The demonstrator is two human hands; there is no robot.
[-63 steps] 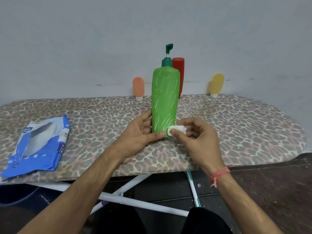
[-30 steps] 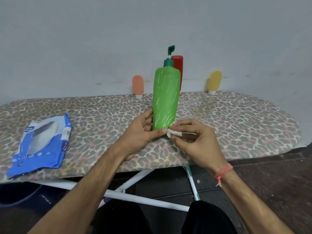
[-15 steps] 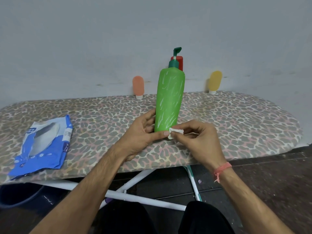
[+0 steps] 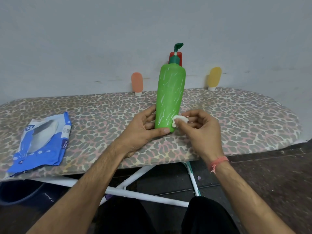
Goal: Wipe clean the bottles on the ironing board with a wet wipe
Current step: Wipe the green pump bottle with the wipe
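The green pump bottle has been tilted right since earlier, gripped low by the left hand. The wet wipe is pinched by the right hand. Four bottles counted; green one's streaked white.

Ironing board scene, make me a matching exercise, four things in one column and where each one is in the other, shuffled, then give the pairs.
Things:
1. tall green pump bottle
2. small white folded wet wipe
3. blue plastic wipes packet
4. small yellow squeeze tube

Places:
A. lying flat at the left end of the leopard-print ironing board
B. standing on its white cap by the wall, to the right
C. pinched in the right hand
D. held at its base by the left hand

Pairs: 1-D, 2-C, 3-A, 4-B
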